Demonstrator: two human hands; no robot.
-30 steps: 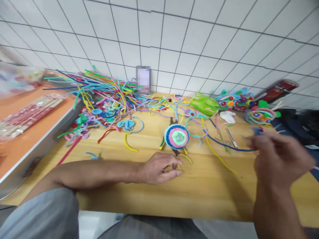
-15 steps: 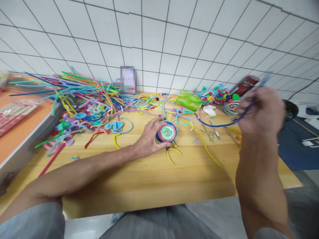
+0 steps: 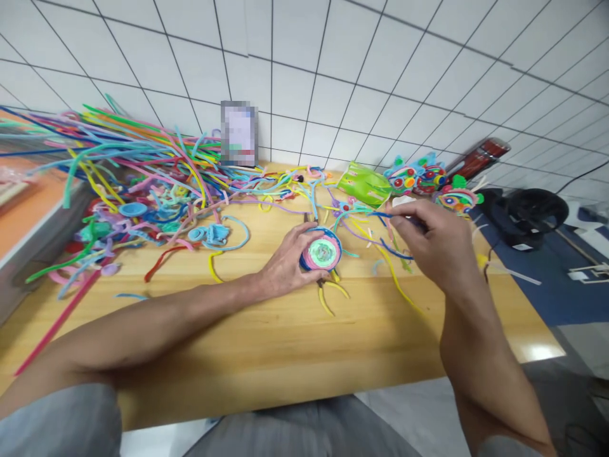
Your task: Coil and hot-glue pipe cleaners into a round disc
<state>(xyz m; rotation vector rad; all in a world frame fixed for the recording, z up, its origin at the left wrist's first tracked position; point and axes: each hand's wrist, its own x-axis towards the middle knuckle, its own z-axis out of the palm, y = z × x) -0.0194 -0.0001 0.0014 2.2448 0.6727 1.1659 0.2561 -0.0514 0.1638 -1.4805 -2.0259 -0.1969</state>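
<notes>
A round coil [image 3: 324,252] wound from pipe cleaners, pale green at the centre, then pink, with a blue edge, sits in the grip of my left hand [image 3: 285,259]. My fingers and thumb wrap its left side. From it a turquoise pipe cleaner [image 3: 351,212] runs up and right to a blue pipe cleaner [image 3: 380,214]. My right hand [image 3: 438,244] pinches the blue one between thumb and fingertips. A blue length [image 3: 398,252] shows below that hand; whether it is the same piece I cannot tell. Yellow-handled pliers [image 3: 335,292] lie partly under the coil.
A large heap of pipe cleaners [image 3: 157,149] fills the left side. Light-blue coiled pieces [image 3: 214,235] lie nearby. Behind are a phone [image 3: 239,134] and a green packet [image 3: 364,184]. Colourful pipe-cleaner figures [image 3: 404,176] and a red cylinder [image 3: 485,158] stand at the back right.
My right hand has come down and left from the far right, now pinching the blue pipe cleaner closer to the coil. My left hand keeps its hold on the coil.
</notes>
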